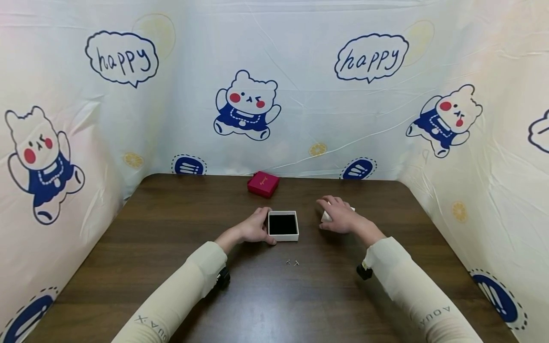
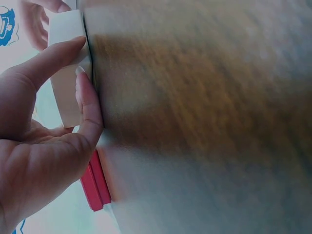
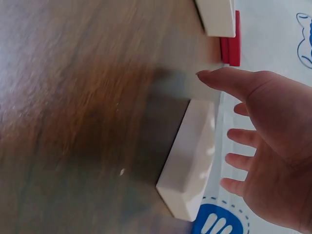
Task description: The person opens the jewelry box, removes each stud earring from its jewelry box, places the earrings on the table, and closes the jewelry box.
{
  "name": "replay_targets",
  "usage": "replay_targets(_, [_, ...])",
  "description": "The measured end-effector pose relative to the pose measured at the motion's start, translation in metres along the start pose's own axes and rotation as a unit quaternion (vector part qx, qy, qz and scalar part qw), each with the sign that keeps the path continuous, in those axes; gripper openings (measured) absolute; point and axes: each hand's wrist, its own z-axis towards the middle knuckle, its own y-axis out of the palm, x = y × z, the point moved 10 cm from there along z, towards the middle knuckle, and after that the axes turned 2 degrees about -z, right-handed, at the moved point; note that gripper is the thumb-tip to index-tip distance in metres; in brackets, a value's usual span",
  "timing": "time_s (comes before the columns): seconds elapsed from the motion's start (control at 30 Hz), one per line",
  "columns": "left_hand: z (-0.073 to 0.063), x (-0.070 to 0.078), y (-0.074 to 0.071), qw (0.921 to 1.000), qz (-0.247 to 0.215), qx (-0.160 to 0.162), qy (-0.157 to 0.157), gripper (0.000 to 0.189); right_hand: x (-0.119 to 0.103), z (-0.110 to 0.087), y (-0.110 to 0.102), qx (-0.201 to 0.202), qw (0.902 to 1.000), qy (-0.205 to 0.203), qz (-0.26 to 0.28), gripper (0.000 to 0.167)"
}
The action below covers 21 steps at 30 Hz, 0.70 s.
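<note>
Hovering with fingers spread, holding nothing, the right hand (image 1: 340, 217) is partly covering the white lid (image 1: 326, 217); towards nine o'clock, the left hand (image 1: 256, 228) is gripping the box (image 1: 283, 238).

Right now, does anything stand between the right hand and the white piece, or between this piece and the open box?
Nothing visible blocks the right hand from the white piece below it. Toward the open box, only the hand's own fingers and table show; the small metal pieces lie off that line.
</note>
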Motion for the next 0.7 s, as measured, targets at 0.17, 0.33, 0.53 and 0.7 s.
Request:
replay_targets(0.17, [0.0,0.001,0.001,1.0,0.006,0.0,0.006,0.09,0.014,0.0,0.006,-0.001,0.9999,0.011,0.002,0.079])
replay_targets(0.33, [0.0,0.002,-0.001,1.0,-0.006,0.005,-0.001,0.091,0.031,0.001,0.011,0.003,0.9997,0.021,0.008,0.083])
replay_targets(0.53, [0.0,0.002,-0.001,0.9999,-0.009,0.008,-0.002,0.093,0.043,0.0,0.01,0.004,0.9992,0.038,0.012,0.086])
replay_targets(0.7, [0.003,-0.005,0.002,1.0,-0.009,0.003,-0.003,0.092,0.047,-0.004,0.011,-0.007,0.9982,0.059,0.014,0.088])
